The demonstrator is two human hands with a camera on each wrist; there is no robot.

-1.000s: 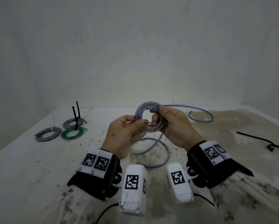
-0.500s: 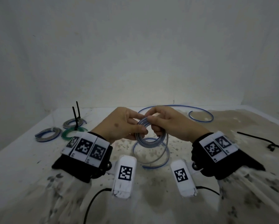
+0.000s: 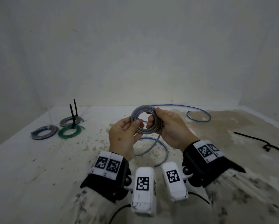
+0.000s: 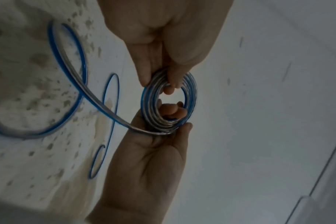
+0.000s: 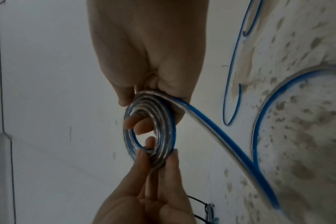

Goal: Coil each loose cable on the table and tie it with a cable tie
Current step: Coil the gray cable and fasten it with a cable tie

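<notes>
Head view: both hands (image 3: 124, 136) (image 3: 171, 126), each grip pinching the coil (image 3: 143, 121), have raised it upright.

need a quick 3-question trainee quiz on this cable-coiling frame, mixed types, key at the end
1. True or false: the coil held between the left hand and the right hand is fully wound, with no slack left on the table.
2. How many finished coils lie at the table's far left? A) one B) three C) five
3. Fill in: the one finished coil that is not silver and blue is ____.

Key
1. False: a loose tail runs from the coil down onto the table, and more cable arcs behind the hands.
2. B: two silver-blue ones and one other.
3. green
</notes>
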